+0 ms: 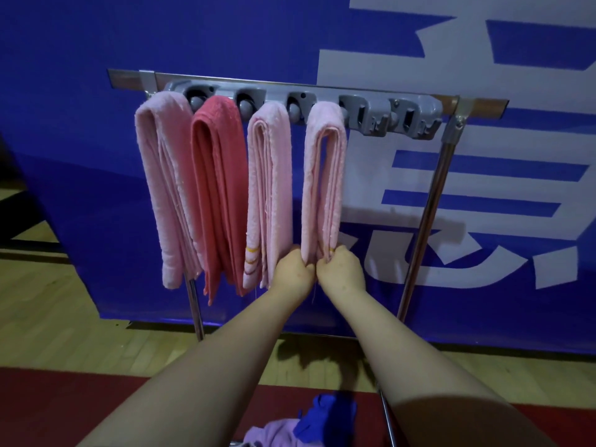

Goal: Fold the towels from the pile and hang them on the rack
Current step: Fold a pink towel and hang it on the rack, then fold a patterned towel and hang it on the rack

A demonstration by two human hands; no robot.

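The fourth pink towel point(324, 175), soft, light and limp, draped over the rack point(303, 104) at 12 o'clock, is being pinched at its two bottom ends by closed fingers of left hand point(292, 272) and right hand point(342, 269), probably the safest hold for evening it.

Fuzzy matt terry cloth makes up the four pink towels point(324, 175) on the rack point(429, 201) of shiny smooth metal tubing, whose grey holder point(380, 116) looks like matt plastic.
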